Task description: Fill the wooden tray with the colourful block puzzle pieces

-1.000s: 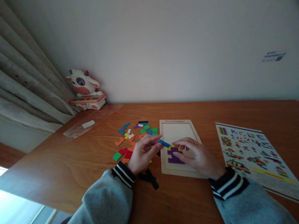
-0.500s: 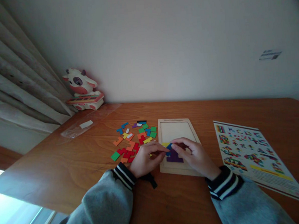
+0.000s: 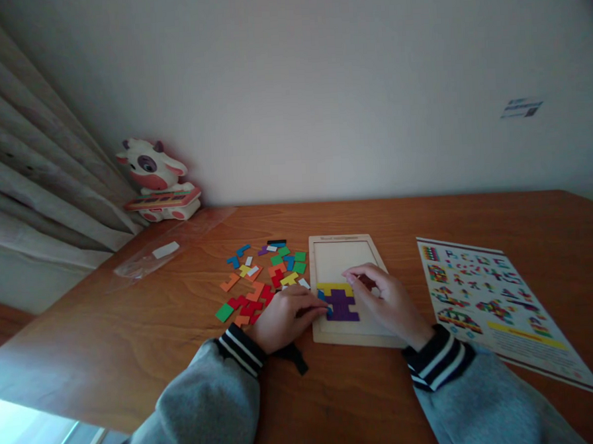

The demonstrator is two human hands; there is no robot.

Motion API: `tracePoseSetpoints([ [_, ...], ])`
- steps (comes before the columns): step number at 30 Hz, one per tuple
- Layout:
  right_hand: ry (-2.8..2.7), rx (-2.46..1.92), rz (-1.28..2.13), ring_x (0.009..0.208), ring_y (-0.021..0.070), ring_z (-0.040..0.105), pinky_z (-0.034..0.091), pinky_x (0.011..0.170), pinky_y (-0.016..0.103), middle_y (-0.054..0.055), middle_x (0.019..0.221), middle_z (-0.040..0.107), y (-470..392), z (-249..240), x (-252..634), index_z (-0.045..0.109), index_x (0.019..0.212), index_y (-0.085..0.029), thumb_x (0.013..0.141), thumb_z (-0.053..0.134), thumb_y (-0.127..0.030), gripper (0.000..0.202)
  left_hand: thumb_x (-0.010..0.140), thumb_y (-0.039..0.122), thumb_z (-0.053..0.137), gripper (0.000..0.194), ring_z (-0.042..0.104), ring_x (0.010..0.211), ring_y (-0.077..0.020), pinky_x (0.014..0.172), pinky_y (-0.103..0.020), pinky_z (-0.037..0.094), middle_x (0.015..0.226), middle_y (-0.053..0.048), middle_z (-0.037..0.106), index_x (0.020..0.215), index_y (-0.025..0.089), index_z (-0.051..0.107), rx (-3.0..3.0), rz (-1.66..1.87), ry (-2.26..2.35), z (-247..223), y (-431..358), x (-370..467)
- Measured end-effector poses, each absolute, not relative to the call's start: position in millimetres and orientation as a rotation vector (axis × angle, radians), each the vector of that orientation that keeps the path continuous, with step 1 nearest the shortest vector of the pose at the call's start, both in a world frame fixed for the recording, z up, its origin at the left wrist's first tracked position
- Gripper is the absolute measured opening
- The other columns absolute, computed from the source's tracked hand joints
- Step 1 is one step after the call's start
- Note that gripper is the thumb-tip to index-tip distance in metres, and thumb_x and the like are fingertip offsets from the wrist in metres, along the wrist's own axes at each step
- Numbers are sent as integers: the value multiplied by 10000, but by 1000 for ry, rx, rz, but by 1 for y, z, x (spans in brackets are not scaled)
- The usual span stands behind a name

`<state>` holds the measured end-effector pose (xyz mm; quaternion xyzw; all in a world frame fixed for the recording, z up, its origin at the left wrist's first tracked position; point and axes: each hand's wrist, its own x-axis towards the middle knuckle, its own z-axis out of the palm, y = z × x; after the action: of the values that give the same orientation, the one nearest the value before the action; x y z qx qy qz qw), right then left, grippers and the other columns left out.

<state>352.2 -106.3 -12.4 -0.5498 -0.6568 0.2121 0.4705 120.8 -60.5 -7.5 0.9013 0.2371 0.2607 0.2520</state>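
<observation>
My left hand [image 3: 292,317] is closed in a pinch on a blue puzzle piece [image 3: 321,295] at the left inner edge of the wooden puzzle board [image 3: 352,342]; the fingertips hide part of it. Beside it in the board lie purple pieces [image 3: 341,307], with a yellow piece [image 3: 335,287] along their upper side. My right hand [image 3: 387,301] hovers over the right part of the board, thumb and forefinger drawn together near the yellow piece's right end. No piece shows between those fingertips.
Left of the board lie several loose coloured pieces [image 3: 255,292]. A printed pattern sheet [image 3: 484,305] lies to the right. At the back left stand a toy cow with a keyboard [image 3: 161,183] and a clear plastic bag [image 3: 144,260]. A black strap [image 3: 298,360] is near my left wrist.
My hands have drawn apart. The blue piece, earlier between both hands over the purple, is now at the board's left edge under my left fingers. The view has shifted slightly.
</observation>
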Motion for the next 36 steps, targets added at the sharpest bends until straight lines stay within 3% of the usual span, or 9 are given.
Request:
tracePoseSetpoints([
  [5,-1674,-1357,449,775,179,624,511,701,318,60,920,681,-105,-14,357,666,992,-213,973,500,-373,231,926,343,629,200,616,872,-169,785,-285,518,942,-68,677,983,202,759,2503,742,680,-8,-59,119],
  [9,-1898,-1322,310,942,217,626,515,863,378,71,997,656,-105,-12,369,669,1023,-234,941,569,-378,194,960,320,575,213,601,1021,-202,910,-345,496,1099,-81,678,1025,213,748,2640,715,630,-6,-58,117],
  [18,-2195,-1328,276,1130,284,562,472,993,476,111,1184,606,-110,-16,374,614,1236,-236,759,734,-570,595,996,313,504,254,614,1031,-215,927,-369,469,1125,-74,707,1096,208,712,2873,620,603,-2,-56,113],
  [27,-2199,-1341,280,1128,293,560,469,995,493,117,1190,610,-109,-16,374,626,1229,-240,767,713,-588,584,986,325,510,277,595,1106,-238,998,-422,470,1216,-89,675,1173,214,681,2984,560,453,5,-59,113],
  [36,-2196,-1346,264,1109,286,567,478,975,485,104,1164,625,-108,-17,373,628,1204,-248,786,713,-553,525,981,316,519,264,601,1110,-233,1012,-433,479,1173,-100,690,1154,215,691,2928,578,458,4,-59,113],
])
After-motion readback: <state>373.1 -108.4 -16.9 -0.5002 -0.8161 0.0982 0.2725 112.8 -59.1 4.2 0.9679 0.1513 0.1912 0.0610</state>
